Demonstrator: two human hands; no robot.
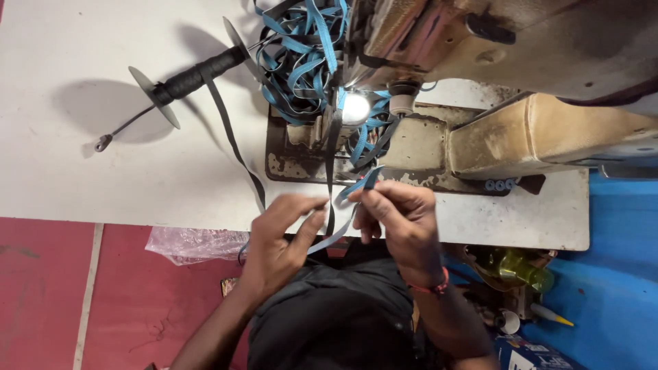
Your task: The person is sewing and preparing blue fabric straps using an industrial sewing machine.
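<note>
- Head view, nearest: the left hand [277, 240] pinches the blue strap [340, 226] between thumb and fingers; the right hand [397, 216] grips its other end just beside.
- Step, judged: lining the strap up; feeding it next calls for steady tension.
- Beyond: sewing machine [493, 75], tangled blue straps [301, 55], a black spool [195, 75] on the white table [103, 185].

two hands [274, 240] [401, 219], one sewing machine [521, 82], one spool [195, 72], one bottle [517, 268]
</note>
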